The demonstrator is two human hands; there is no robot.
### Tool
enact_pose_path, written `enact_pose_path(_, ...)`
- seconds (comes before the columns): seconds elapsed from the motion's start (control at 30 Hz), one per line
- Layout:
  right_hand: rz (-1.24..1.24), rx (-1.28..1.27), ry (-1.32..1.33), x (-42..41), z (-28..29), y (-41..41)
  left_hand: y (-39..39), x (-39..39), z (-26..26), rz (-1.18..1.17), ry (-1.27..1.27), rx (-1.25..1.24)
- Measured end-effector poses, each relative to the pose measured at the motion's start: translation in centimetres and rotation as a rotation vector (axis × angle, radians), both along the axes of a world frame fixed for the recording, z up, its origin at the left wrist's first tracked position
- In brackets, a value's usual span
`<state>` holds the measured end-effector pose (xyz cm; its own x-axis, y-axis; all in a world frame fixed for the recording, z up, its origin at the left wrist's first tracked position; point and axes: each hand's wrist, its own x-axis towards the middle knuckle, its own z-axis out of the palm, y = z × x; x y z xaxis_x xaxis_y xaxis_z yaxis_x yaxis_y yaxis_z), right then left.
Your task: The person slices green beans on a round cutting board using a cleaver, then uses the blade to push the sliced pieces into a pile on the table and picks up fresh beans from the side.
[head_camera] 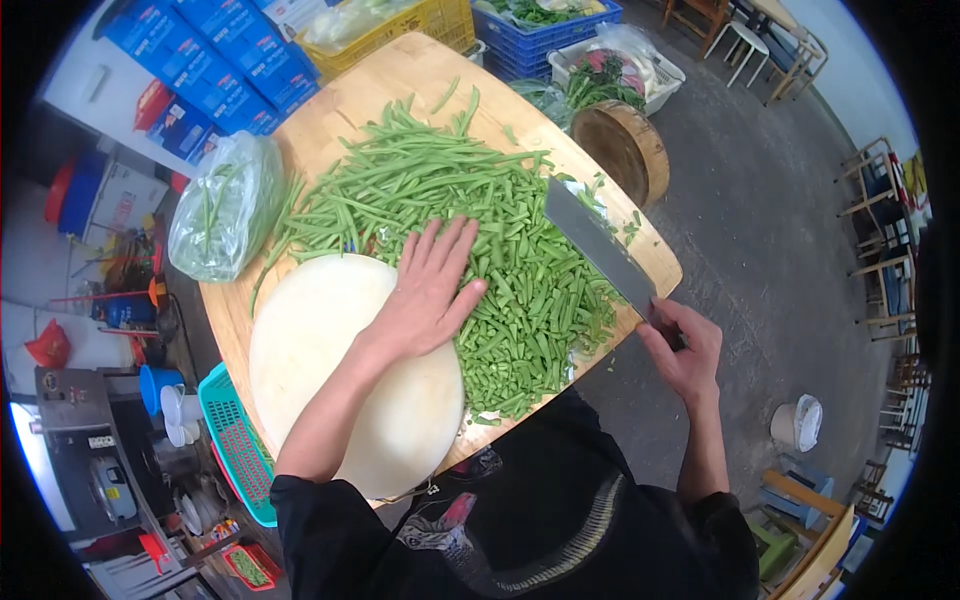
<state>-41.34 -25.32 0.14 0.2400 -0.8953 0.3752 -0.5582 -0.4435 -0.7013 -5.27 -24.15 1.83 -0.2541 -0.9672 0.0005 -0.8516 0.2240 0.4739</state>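
Note:
Across a wooden table (405, 64) lies a large heap of green beans. Whole beans (420, 165) are at the far side, and a pile of cut bean pieces (540, 307) is nearer, right of a round white cutting board (322, 360). My left hand (431, 292) rests palm down with fingers a little apart, over the board's edge and the beans, holding nothing. At the table's right edge my right hand (684, 345) grips the handle of a cleaver (600, 251); its broad blade stands along the right side of the pile. A knotted clear plastic bag (225, 210) lies at the table's left.
Yellow (442, 34) and blue crates (525, 49) and a white basket (660, 82) of vegetables stand beyond the table. A round wooden block (649, 154) is beside its right edge. A turquoise basket (232, 442) is at lower left. Chairs (885, 262) stand far right.

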Motion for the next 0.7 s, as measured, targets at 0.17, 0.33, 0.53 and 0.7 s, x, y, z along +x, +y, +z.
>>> enact_pose_path(0.17,0.084,-0.09,0.111,3.6,1.8,-2.4,1.5,-0.4,0.0,-0.091,0.133,-0.067)
enact_pose_path(0.33,0.183,-0.154,0.16,6.3,2.0,-4.0,4.6,0.6,0.6,0.329,0.239,-0.256)
enact_pose_path(0.53,0.274,-0.232,0.307,8.4,1.0,-4.9,6.3,-0.9,0.0,0.239,0.188,-0.261)
enact_pose_path(0.7,0.251,-0.123,0.23,9.2,0.1,-4.1,6.6,-2.7,-1.1,0.192,0.219,-0.341)
